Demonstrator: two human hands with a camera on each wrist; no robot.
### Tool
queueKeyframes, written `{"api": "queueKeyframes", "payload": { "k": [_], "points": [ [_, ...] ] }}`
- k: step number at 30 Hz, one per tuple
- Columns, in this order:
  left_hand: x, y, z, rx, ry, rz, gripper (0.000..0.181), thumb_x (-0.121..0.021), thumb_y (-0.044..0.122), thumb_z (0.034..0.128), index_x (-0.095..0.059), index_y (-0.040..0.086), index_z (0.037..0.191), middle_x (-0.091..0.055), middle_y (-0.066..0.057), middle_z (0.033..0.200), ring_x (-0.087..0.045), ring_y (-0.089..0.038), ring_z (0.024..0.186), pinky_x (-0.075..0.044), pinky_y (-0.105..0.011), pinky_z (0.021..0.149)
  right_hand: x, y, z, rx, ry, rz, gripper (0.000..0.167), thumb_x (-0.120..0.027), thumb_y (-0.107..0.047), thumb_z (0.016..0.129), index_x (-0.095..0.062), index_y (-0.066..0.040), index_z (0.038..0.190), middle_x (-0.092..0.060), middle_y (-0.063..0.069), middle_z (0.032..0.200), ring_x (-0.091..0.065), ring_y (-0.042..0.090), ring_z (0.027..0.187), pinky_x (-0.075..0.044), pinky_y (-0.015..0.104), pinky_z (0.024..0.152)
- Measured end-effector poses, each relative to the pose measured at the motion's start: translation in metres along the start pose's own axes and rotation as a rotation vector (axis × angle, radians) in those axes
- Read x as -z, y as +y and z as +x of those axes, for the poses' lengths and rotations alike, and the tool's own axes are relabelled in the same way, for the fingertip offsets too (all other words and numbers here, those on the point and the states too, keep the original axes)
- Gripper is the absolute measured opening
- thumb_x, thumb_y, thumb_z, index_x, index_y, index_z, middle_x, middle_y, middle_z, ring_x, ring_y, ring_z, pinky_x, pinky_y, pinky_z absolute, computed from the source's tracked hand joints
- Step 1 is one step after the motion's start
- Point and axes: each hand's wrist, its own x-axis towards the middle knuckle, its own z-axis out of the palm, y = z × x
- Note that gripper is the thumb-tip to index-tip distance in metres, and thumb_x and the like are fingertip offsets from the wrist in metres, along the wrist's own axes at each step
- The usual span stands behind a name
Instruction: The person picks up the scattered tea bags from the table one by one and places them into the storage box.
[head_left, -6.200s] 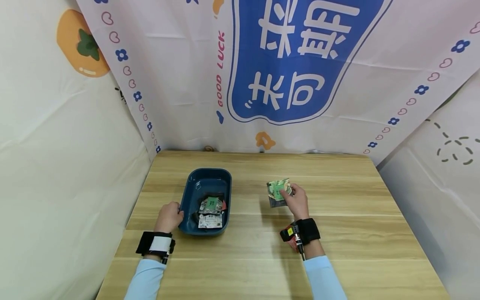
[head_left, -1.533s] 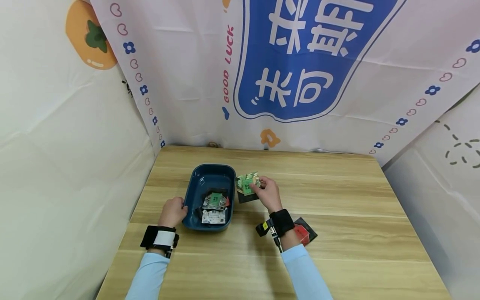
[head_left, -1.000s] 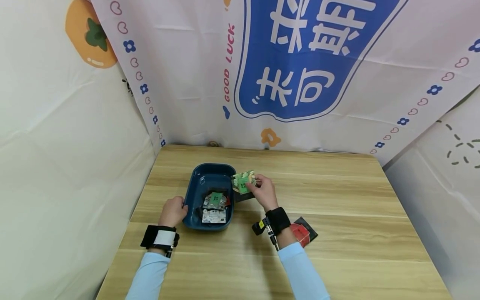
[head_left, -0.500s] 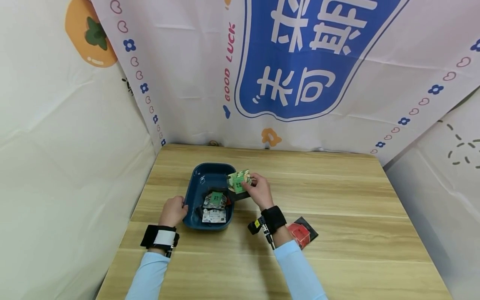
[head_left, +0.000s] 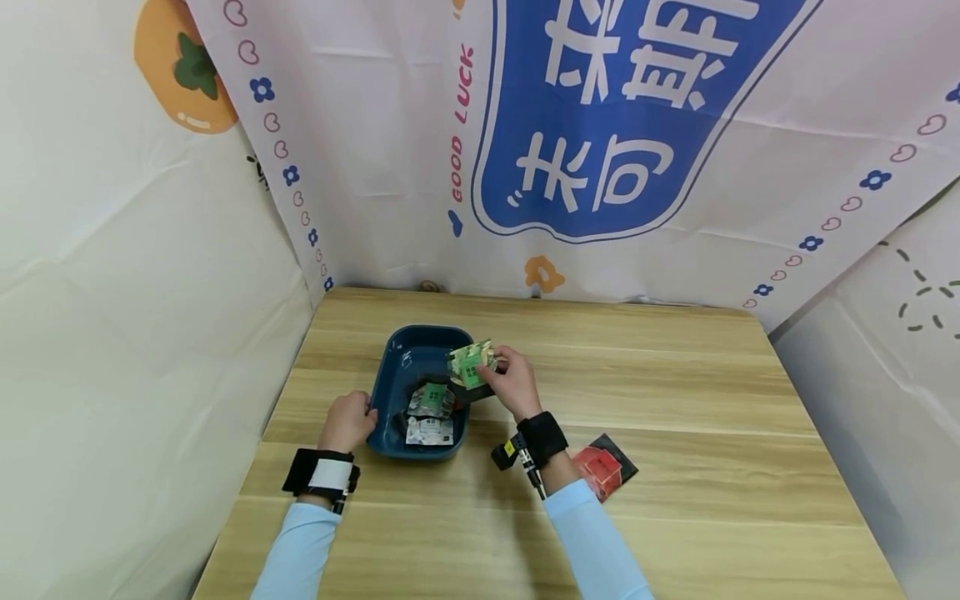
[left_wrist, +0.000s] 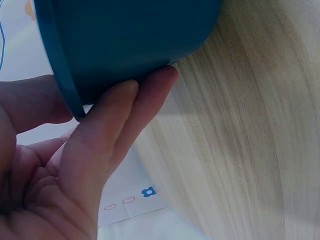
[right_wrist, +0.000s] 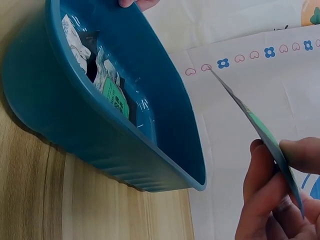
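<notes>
A dark blue plastic bin [head_left: 390, 392] stands on the table's left half with several sachets [head_left: 430, 431] lying inside. My left hand [head_left: 348, 423] grips its left rim, thumb on one side and fingers against the outer wall [left_wrist: 135, 40] in the left wrist view. Between thumb and fingers my right hand [head_left: 513, 385] pinches a green-and-black sachet [head_left: 468, 367] by its right edge. From the head, that sachet overlaps the bin's right rim; the right wrist view shows the sachet [right_wrist: 260, 127] edge-on, apart from the bin [right_wrist: 125, 140].
A red-and-black sachet [head_left: 602, 467] lies on the wooden table [head_left: 712, 417], partly behind my right forearm. A printed cloth [head_left: 390, 167] hangs along the table's back edge, with pale cloth walls at both sides.
My right hand has carried the green sachet leftward from mid-table to over the bin's right rim. More of the red sachet shows now. My left hand keeps its hold on the bin.
</notes>
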Motion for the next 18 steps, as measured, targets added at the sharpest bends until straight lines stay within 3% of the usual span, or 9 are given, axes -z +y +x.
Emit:
{"api": "queueKeyframes", "payload": {
  "k": [18],
  "points": [
    [0.000,0.000,0.001,0.003,0.002,0.001,0.023,-0.059,0.005,0.0940,-0.056,0.003,0.072,-0.053,-0.007,0.063,-0.052,-0.020,0.058,-0.038,-0.028,0.053,-0.012,-0.002,0.003,0.012,-0.039,-0.027,0.023,-0.069,-0.011,0.091,-0.064,-0.001,0.111,-0.073,0.017,0.094,-0.064,0.011,0.074,-0.050,0.024,0.062]
  ]
}}
